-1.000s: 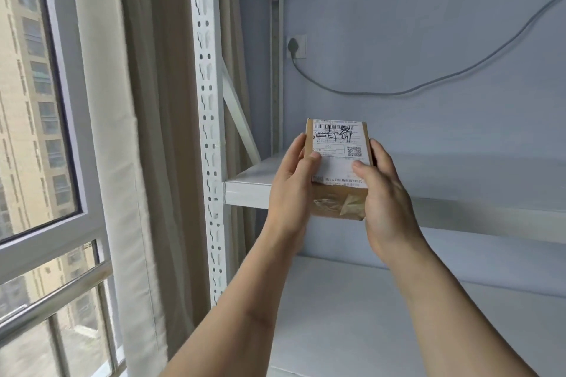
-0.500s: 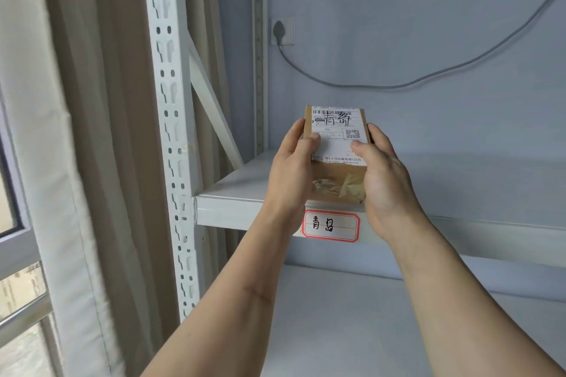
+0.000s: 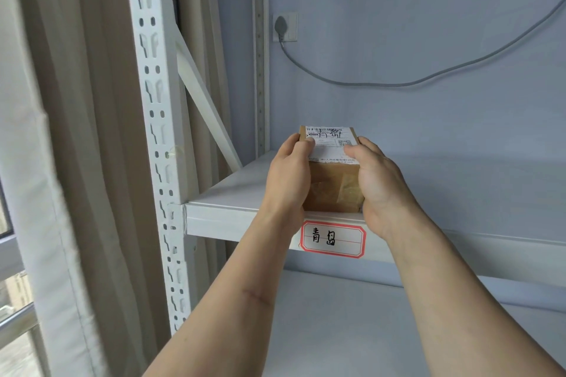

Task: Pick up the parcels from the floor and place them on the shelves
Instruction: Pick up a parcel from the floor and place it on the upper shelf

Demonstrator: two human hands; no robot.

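A small brown cardboard parcel (image 3: 332,184) with a white shipping label on top sits at the front edge of the white metal shelf (image 3: 232,190). My left hand (image 3: 288,177) grips its left side and my right hand (image 3: 378,184) grips its right side, thumbs resting on the label. The parcel's base appears to rest on the shelf board, just above a red-bordered name tag (image 3: 333,239) stuck on the shelf's front lip.
A white perforated upright post (image 3: 156,131) and a diagonal brace (image 3: 205,107) stand left of the shelf. A lower shelf board (image 3: 352,324) lies beneath. A wall socket (image 3: 284,26) with a grey cable (image 3: 428,76) is on the back wall. Beige curtains (image 3: 76,131) hang at left.
Both hands have lowered the parcel from in front of the shelf onto its front edge. The view has swung right, away from the window.
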